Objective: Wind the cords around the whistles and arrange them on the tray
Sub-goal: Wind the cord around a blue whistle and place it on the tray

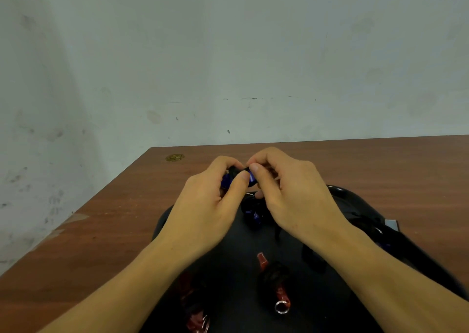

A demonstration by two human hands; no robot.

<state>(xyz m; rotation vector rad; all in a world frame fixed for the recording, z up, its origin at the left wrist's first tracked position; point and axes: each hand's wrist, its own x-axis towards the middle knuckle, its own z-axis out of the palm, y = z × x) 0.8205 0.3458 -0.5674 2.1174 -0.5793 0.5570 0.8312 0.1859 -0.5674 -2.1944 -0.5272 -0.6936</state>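
A: While both hands work above the tray's far edge, the blue whistle [250, 176] sits pinched between them. Left hand [210, 200] closed on its left end, thumb across the front; right hand [291, 193] closed on the right end, thumb and forefinger at the top.

B: Long axis?

A: Roughly left to right, running from one grip to the other. Black cord [233, 171] bunched at the left-hand side of the body. How many turns are on it I cannot tell; fingers cover most of it.

B: Which hand is nearer the tray?

A: Both hang over the black tray [342, 192], which sits at the counter's [114, 206] near edge. An open spot looks to lie just below, toward the tray's far left corner.

B: What is already down?

A: One wound blue whistle [255, 216] directly under the hands. Two wound red whistles, one [275, 282] at centre and another [195, 315] near the left edge. More dark cords [370, 227] at the right side, unsorted by the look.
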